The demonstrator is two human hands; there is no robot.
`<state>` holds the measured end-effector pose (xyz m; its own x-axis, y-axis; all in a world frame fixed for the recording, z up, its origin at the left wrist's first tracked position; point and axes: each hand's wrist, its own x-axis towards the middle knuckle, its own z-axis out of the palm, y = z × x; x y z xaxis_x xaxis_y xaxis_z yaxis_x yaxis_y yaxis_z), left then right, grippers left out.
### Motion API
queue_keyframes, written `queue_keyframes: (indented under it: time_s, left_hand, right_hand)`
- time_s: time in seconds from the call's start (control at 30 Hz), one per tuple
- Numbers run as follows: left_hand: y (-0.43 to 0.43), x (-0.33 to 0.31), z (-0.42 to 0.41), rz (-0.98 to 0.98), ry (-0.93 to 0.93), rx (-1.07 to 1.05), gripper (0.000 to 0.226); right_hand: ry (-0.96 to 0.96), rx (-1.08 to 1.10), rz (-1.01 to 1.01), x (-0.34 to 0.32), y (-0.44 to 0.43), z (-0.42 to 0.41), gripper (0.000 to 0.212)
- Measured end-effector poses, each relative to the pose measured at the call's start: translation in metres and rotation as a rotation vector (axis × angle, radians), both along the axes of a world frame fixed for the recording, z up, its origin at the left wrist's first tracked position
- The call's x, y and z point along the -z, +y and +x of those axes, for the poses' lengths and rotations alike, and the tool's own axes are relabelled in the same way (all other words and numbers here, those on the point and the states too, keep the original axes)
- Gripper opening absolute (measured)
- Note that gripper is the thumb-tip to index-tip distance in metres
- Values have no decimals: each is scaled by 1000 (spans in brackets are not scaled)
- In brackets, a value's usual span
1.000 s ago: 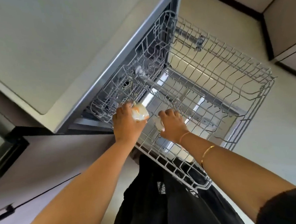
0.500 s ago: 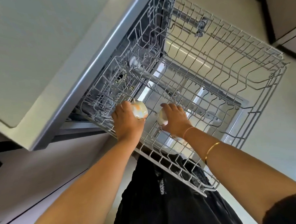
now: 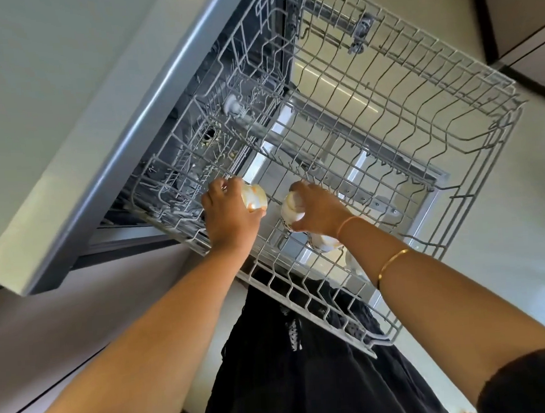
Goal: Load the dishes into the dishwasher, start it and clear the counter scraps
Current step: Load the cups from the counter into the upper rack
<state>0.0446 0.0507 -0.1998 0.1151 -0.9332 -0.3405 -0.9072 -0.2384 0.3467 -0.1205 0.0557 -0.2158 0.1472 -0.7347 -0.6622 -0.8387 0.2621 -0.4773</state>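
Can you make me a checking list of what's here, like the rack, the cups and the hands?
Surface: wire rack pulled out of the dishwasher, under the counter.
Job's things: left cup and right cup held over the rack; a third cup sits in the rack.
Clutter: nothing seen.
Hands: left hand grips the left cup; right hand grips the right cup.
Cables: nothing seen.
Surroundings: pale floor, cupboards, dark clothing.

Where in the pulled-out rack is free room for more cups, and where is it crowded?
Free: the rack floor between the hands and its far rim. Crowded: the near edge, where left hand grips the first cup, right hand a second cup, a third cup by its wrist.
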Motion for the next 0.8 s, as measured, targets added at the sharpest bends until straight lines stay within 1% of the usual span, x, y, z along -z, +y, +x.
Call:
queue_keyframes:
  time_s: [0.27,0.33,0.6,0.7,0.77,0.8]
  left_hand:
    - [-2,1,2,-28,12,-24,63]
    - [-3,1,2,-36,9,-24,63]
    - [-5,0,4,-53,-20,-35,64]
    - [-5,0,4,-59,-26,-43,63]
    - [-4,-2,3,-69,-22,-44,63]
    - [-3,-3,3,-71,-17,-45,62]
  right_hand:
    - [56,129,-230,-12,31,21,73]
    - [68,127,-261,-10,34,27,72]
    - [135,34,-236,-3,28,29,71]
    - [200,-19,-231,-5,26,31,69]
    - [220,12,-240,-4,27,33,67]
    - [212,87,-238,-3,27,34,66]
